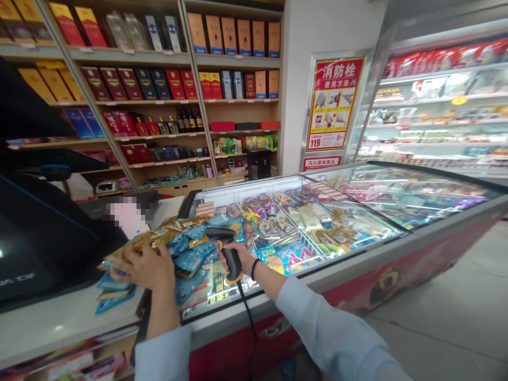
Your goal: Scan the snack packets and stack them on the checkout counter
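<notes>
The right hand (pixel 243 255) gripped a black handheld barcode scanner (pixel 231 267); the left hand (pixel 145 267) lay curled on foil snack packets (pixel 186 254) piled on the tabletop (pixel 59 328). A red 消防栓 sign (pixel 335 103) showed 119.

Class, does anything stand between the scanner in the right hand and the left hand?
Yes: blue packets lie between the scanner, gripped by the right hand, and the left hand.

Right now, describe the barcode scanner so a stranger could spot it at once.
Find the glass-topped chest freezer beside the counter. At its near corner, beside the heap of packets, the right hand grips a black pistol-shaped barcode scanner. It alone trails a black cord down the freezer's front.
</notes>
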Available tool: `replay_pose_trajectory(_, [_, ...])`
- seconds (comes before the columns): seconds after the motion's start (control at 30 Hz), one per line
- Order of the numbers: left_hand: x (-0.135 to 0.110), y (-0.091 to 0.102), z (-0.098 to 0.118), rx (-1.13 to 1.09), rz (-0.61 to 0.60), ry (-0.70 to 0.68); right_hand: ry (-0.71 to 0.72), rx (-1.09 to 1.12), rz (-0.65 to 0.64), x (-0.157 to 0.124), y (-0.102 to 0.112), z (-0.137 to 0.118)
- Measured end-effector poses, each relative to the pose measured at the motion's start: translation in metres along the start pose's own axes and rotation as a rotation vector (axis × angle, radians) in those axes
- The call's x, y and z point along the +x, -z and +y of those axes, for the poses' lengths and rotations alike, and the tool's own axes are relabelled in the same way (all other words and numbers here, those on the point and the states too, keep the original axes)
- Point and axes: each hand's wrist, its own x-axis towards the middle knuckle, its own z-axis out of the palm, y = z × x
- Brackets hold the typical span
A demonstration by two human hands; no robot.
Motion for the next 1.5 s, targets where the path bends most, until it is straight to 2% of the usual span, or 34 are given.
replay_pose_trajectory(0.17, [-0.002, 0.004, 0.002, -0.068, 0.026, -0.025, -0.014, -0.014, -0.015, 0.004, 0.001, 0.001])
replay_pose_trajectory(0.33, [-0.003, 0.012, 0.012, -0.155, 0.024, -0.040, 0.044, -0.022, -0.010, 0.004, 0.001, -0.004])
replay_pose_trajectory(0.57, [0.004, 0.008, 0.032, -0.183, 0.085, -0.177, 0.113, 0.008, 0.027, -0.020, 0.013, -0.024])
replay_pose_trajectory(0.67, [0.007, 0.002, 0.058, -0.184, 0.046, -0.166, 0.177, 0.052, 0.075, -0.042, 0.027, -0.042])
replay_pose_trajectory(0.8, [0.000, -0.008, 0.110, -0.234, -0.052, -0.211, 0.314, 0.050, 0.150, -0.078, 0.059, -0.070])
replay_pose_trajectory(0.93, [-0.019, -0.025, 0.162, -0.333, -0.093, -0.276, 0.423, 0.033, 0.248, -0.120, 0.098, -0.097])
replay_pose_trajectory(1.07, [-0.046, -0.047, 0.205, -0.380, -0.129, -0.390, 0.530, 0.054, 0.316, -0.161, 0.134, -0.115])
replay_pose_trajectory(1.17, [-0.069, -0.063, 0.231, -0.381, -0.218, -0.467, 0.555, 0.060, 0.342, -0.187, 0.157, -0.122])
replay_pose_trajectory(1.27, [-0.093, -0.081, 0.249, -0.308, -0.396, -0.495, 0.548, 0.055, 0.393, -0.207, 0.177, -0.126])
replay_pose_trajectory(1.4, [-0.119, -0.108, 0.257, -0.121, -0.672, -0.499, 0.553, 0.030, 0.465, -0.223, 0.202, -0.126])
replay_pose_trajectory(1.5, [-0.132, -0.125, 0.258, 0.014, -0.820, -0.517, 0.592, 0.055, 0.464, -0.227, 0.212, -0.125])
